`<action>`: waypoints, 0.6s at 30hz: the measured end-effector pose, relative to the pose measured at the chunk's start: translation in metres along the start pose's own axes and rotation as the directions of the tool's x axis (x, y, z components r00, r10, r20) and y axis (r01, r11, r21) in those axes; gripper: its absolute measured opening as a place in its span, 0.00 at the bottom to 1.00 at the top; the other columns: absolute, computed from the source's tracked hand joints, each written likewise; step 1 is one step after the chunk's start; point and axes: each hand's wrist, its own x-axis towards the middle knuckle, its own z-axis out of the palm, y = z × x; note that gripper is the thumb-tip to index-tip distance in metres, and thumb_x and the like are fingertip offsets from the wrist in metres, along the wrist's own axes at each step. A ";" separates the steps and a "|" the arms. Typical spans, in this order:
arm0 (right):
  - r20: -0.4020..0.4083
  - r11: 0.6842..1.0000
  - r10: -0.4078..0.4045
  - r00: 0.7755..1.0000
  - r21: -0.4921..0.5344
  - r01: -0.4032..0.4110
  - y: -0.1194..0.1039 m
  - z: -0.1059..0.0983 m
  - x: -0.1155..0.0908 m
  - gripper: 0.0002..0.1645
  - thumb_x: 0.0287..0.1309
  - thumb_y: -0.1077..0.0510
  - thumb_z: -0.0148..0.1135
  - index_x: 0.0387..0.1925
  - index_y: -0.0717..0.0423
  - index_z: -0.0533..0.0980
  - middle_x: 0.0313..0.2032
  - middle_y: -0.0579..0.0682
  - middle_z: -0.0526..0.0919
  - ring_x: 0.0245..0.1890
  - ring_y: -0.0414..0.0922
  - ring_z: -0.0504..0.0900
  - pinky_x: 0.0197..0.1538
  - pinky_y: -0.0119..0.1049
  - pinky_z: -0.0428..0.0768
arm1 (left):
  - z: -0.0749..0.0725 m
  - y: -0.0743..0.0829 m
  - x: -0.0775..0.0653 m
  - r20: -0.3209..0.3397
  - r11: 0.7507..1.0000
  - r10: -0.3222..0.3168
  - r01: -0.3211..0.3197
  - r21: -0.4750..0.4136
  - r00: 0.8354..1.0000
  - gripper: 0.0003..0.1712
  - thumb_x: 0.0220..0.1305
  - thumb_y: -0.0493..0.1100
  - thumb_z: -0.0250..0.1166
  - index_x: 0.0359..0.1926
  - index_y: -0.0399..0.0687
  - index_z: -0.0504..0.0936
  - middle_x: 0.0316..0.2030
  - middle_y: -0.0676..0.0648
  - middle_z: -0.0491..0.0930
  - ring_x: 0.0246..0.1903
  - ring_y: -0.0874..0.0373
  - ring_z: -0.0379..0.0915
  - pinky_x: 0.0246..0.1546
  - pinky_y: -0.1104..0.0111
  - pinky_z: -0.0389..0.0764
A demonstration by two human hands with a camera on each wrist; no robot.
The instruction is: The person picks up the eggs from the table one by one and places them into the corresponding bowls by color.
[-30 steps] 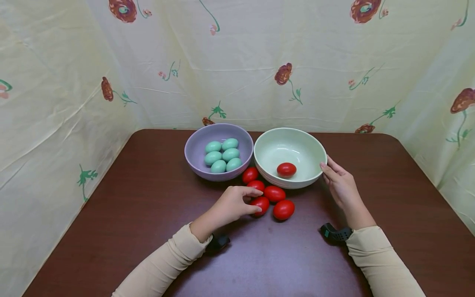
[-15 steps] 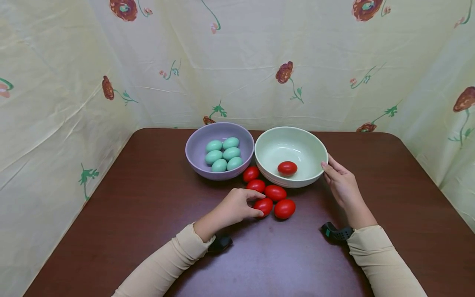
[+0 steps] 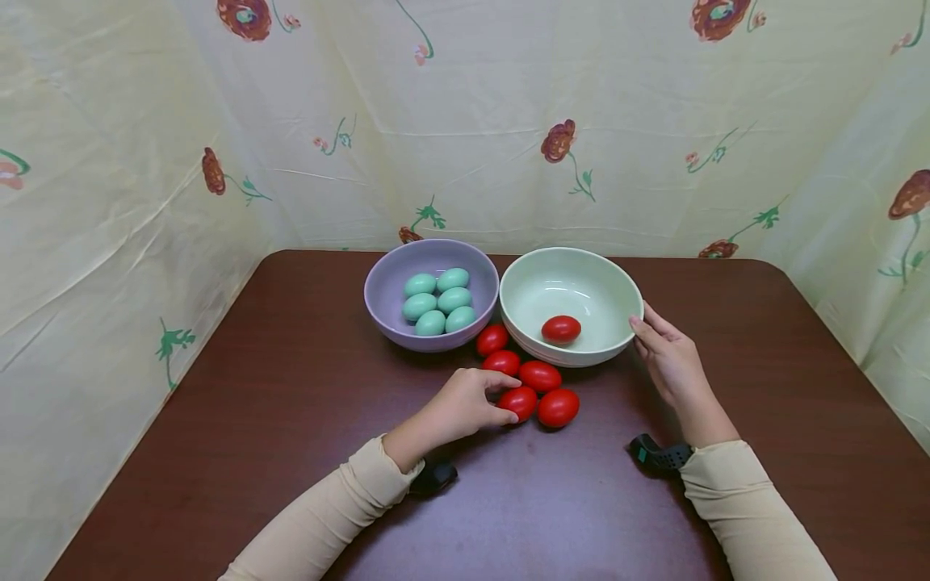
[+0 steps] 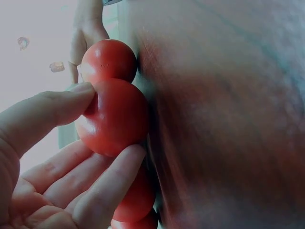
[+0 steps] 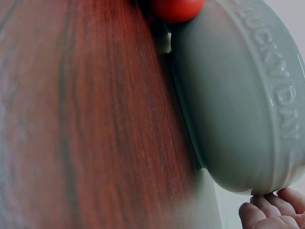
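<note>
My left hand (image 3: 465, 401) pinches a red egg (image 4: 119, 117) between thumb and fingertips; in the left wrist view the thumb lies on one side and a finger on the other. The egg stays on the table among several other red eggs (image 3: 559, 407), in front of two bowls. At the right, my right hand (image 3: 672, 359) holds the rim of a pale green bowl (image 3: 617, 294), thumb on the rim and fingers beneath its outside. One red egg (image 3: 561, 329) lies inside that bowl. Raised lettering runs round its outer wall in the right wrist view.
Touching or nearly touching the green bowl on its left stands a purple bowl (image 3: 381, 294) with several teal eggs (image 3: 430, 323) in it. Both bowls sit near the back edge of the dark brown table (image 3: 305, 363). A flowered cloth (image 3: 465, 121) hangs behind.
My left hand has moved slightly right and closed on the nearest red egg, which shifts a little right toward its neighbour. The right hand and both bowls stay put.
</note>
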 end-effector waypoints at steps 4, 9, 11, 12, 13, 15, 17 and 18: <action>0.002 1.000 -0.001 1.000 0.010 0.001 0.000 -0.001 0.000 0.43 0.70 0.55 0.57 0.76 0.58 0.46 0.79 0.48 0.42 0.77 0.41 0.47 0.75 0.35 0.48 | 0.000 0.000 0.001 0.002 1.000 -0.013 0.013 -0.015 1.000 0.22 0.54 0.41 0.75 0.51 0.46 0.86 0.46 0.48 0.88 0.49 0.55 0.82 0.52 0.64 0.81; 0.006 1.000 -0.008 1.000 0.001 0.008 0.002 -0.002 0.001 0.43 0.70 0.55 0.57 0.76 0.59 0.47 0.79 0.49 0.43 0.77 0.40 0.48 0.75 0.34 0.50 | -0.001 0.001 0.000 0.004 0.997 -0.045 0.045 -0.057 0.999 0.21 0.54 0.41 0.75 0.51 0.46 0.86 0.45 0.47 0.88 0.50 0.53 0.82 0.54 0.61 0.81; 0.004 1.000 -0.004 1.000 -0.005 0.004 0.002 -0.002 0.001 0.43 0.70 0.55 0.57 0.76 0.58 0.47 0.79 0.48 0.43 0.77 0.39 0.49 0.74 0.34 0.50 | -0.003 0.002 -0.001 0.001 0.995 -0.059 0.058 -0.080 0.998 0.21 0.54 0.42 0.75 0.50 0.46 0.87 0.45 0.47 0.88 0.50 0.53 0.82 0.54 0.61 0.81; 0.002 1.000 0.000 1.000 -0.006 0.000 0.002 -0.002 0.001 0.43 0.70 0.55 0.57 0.76 0.58 0.47 0.79 0.48 0.43 0.77 0.39 0.49 0.74 0.34 0.50 | -0.004 0.003 -0.001 0.000 0.994 -0.064 0.064 -0.092 0.998 0.21 0.54 0.42 0.76 0.51 0.47 0.87 0.45 0.47 0.88 0.50 0.53 0.82 0.54 0.62 0.81; -0.001 1.000 0.003 1.000 -0.007 -0.003 0.002 -0.002 0.000 0.43 0.69 0.54 0.58 0.76 0.58 0.47 0.79 0.47 0.43 0.77 0.38 0.49 0.74 0.34 0.50 | -0.005 0.003 -0.002 0.001 0.992 -0.069 0.069 -0.105 0.998 0.22 0.54 0.42 0.76 0.51 0.47 0.86 0.45 0.48 0.88 0.50 0.53 0.82 0.53 0.62 0.82; -0.002 1.000 0.003 1.000 -0.006 -0.003 0.001 -0.002 0.000 0.44 0.69 0.54 0.58 0.76 0.58 0.47 0.79 0.47 0.43 0.76 0.38 0.50 0.74 0.33 0.50 | -0.007 0.006 -0.002 -0.003 0.990 -0.066 0.065 -0.128 0.998 0.22 0.54 0.43 0.76 0.52 0.47 0.86 0.46 0.47 0.88 0.50 0.53 0.83 0.53 0.63 0.82; -0.002 1.000 0.001 1.000 -0.004 -0.001 0.001 -0.002 -0.001 0.43 0.69 0.55 0.58 0.76 0.57 0.47 0.79 0.47 0.43 0.76 0.38 0.49 0.74 0.33 0.50 | -0.011 0.009 -0.002 -0.009 0.987 -0.065 0.063 -0.148 0.998 0.23 0.54 0.43 0.76 0.52 0.48 0.86 0.47 0.48 0.87 0.50 0.54 0.82 0.53 0.63 0.82; 0.000 1.000 -0.004 1.000 -0.006 0.004 0.001 -0.003 -0.001 0.44 0.69 0.55 0.58 0.76 0.58 0.47 0.79 0.48 0.43 0.76 0.38 0.50 0.74 0.33 0.51 | -0.013 0.010 -0.002 -0.011 0.986 -0.063 0.060 -0.155 0.998 0.23 0.54 0.43 0.75 0.53 0.49 0.86 0.47 0.48 0.87 0.51 0.54 0.82 0.53 0.63 0.82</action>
